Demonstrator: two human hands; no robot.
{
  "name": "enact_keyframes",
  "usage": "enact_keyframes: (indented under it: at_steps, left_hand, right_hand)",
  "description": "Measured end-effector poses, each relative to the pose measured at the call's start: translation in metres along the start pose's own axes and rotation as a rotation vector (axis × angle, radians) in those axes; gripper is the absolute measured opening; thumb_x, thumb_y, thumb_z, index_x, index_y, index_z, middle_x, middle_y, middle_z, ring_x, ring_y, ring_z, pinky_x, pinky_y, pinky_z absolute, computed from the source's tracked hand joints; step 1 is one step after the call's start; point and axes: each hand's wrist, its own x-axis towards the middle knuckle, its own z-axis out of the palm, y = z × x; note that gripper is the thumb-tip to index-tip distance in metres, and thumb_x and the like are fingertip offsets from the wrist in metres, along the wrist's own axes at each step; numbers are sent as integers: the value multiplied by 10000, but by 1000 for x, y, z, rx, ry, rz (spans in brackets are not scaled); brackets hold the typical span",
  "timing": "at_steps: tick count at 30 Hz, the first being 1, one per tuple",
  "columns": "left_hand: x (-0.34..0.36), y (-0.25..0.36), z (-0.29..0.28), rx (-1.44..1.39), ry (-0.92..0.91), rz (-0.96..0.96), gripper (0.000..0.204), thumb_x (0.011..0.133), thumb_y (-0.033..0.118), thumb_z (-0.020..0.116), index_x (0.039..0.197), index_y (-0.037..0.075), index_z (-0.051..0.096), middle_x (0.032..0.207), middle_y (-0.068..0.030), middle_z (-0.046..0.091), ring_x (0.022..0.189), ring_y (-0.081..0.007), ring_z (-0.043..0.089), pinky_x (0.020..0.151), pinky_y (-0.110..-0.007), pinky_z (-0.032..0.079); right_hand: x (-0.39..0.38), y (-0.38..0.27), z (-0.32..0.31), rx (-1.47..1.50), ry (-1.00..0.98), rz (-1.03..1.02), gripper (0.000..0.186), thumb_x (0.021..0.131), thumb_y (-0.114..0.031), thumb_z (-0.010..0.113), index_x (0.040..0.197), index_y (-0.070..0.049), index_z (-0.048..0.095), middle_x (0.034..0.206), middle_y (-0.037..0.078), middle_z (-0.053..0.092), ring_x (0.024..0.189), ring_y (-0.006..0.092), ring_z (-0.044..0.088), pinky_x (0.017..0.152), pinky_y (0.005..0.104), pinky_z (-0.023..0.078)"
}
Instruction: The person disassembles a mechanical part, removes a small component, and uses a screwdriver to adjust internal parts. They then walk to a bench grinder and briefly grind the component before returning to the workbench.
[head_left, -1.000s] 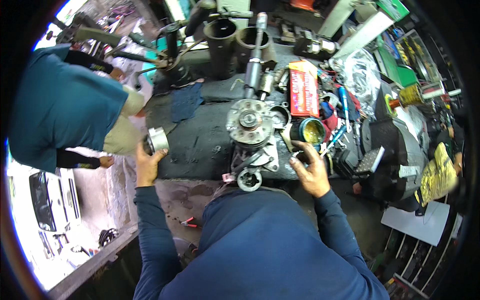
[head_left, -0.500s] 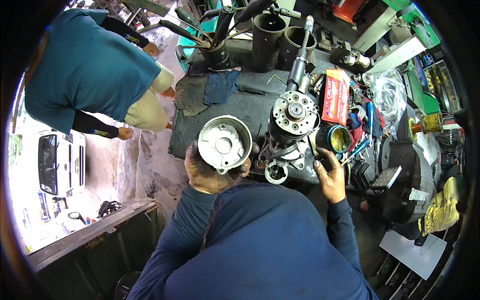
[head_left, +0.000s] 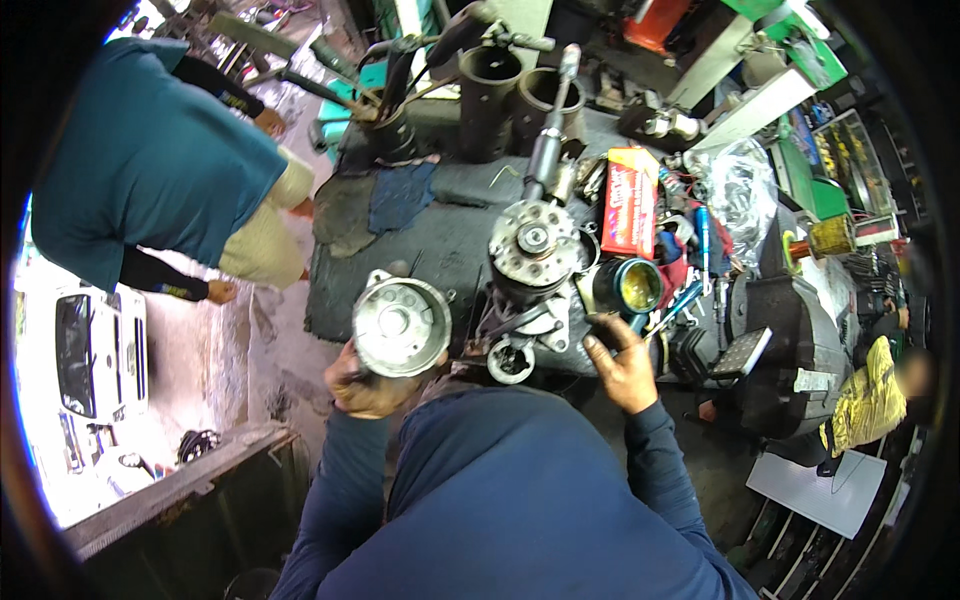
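My left hand [head_left: 366, 388] is closed around the lower rim of a round silver metal end cover [head_left: 430, 345], with its hollow side up and a raised ring inside. My right hand [head_left: 622, 368] has thumb and fingers apart, with darkened fingertips just below an open jar of yellowish grease [head_left: 639, 286]. Whether those fingertips touch the jar cannot be made out. Between my hands stands a motor-like metal assembly [head_left: 533, 245], topped by a round plate with holes and a central shaft end. A small ring-shaped metal part [head_left: 510, 362] projects at its base.
Behind the assembly lie a socket wrench [head_left: 549, 150] and a red box [head_left: 630, 205]. Metal cylinders [head_left: 487, 105] and a tool-filled pot [head_left: 390, 138] stand at the back. Rags [head_left: 402, 198] lie on the dark bench. Screwdrivers [head_left: 703, 240] and clear plastic [head_left: 740, 180] are right. A person [head_left: 150, 160] stands left.
The end cover has come slightly nearer to me and turned, its lug now at the far left rim. My right hand stays near the grease jar. The whole view has shifted.
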Motion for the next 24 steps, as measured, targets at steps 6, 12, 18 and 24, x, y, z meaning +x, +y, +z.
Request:
enact_keyframes:
  at_steps: [6,12,18,24]
  left_hand:
    - [40,25,35,313,67,196,1123,733,430,857,1609,4,298,1523,-244,499,1343,-330,574,1047,-509,551]
    - [86,37,123,1708,-257,607,904,613,270,963,1410,56,595,1214,-167,634,1096,-322,670,971,-404,538]
    - [95,18,166,2033,-285,519,919,568,195,956,1413,54,624,1211,-186,645,1097,-351,661,982,-419,539]
    - [91,11,148,1831,-274,505,1050,602,275,961,1509,20,497,1326,-207,605,1196,-335,625,1027,-429,513]
  right_hand:
    - [2,-9,-6,-89,-9,-78,327,951,-175,731,1205,26,686,1145,223,714,1096,359,689,978,410,523]
    - [1,-17,-12,-160,33,-123,351,950,-208,715,1200,35,678,1104,237,704,1068,393,678,943,425,521]
    - [-6,-11,-14,-111,104,-125,340,943,-197,713,1195,29,681,1059,219,700,1022,388,678,907,422,527]
    - [-13,4,-18,-60,142,-71,318,942,-182,708,1186,20,687,1066,214,701,1019,381,682,905,418,529]
